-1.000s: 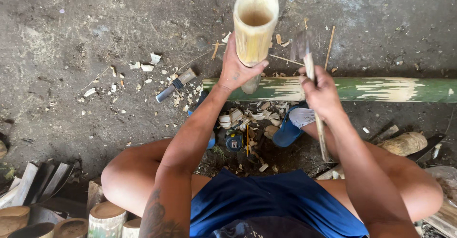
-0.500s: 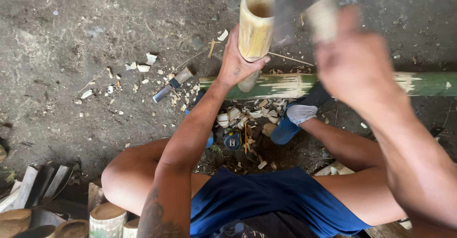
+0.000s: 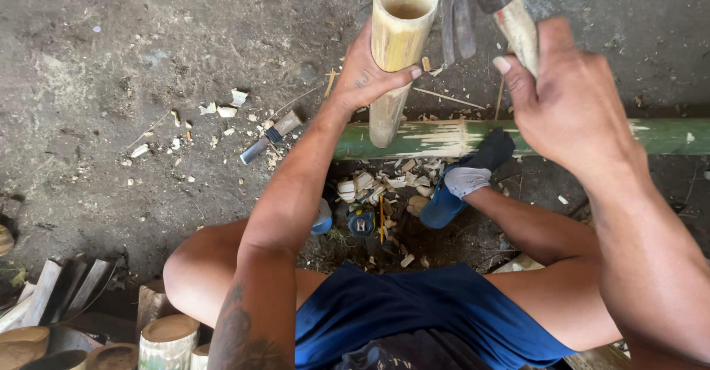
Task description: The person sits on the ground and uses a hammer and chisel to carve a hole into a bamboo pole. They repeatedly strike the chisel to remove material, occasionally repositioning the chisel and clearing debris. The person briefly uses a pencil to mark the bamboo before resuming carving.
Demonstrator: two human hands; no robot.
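Here, long green bamboo pole [image 3: 444, 138] lies across grey packed-dirt floor [image 3: 111, 45], just below left hand [image 3: 364, 74]. Pale yellow hollow bamboo tube [image 3: 397, 41], smooth, round-mouthed, stands upright on the pole, left hand wrapped around its middle. Right hand [image 3: 569, 107] clenched on pale wooden handle of dark-bladed chopping knife [image 3: 488, 4], blade raised beside the tube's rim, blurred. Open dirt left of the left hand. Below it, pale bamboo chips [image 3: 384, 185]; a small dark-and-tan tool [image 3: 270, 135] lies nearby.
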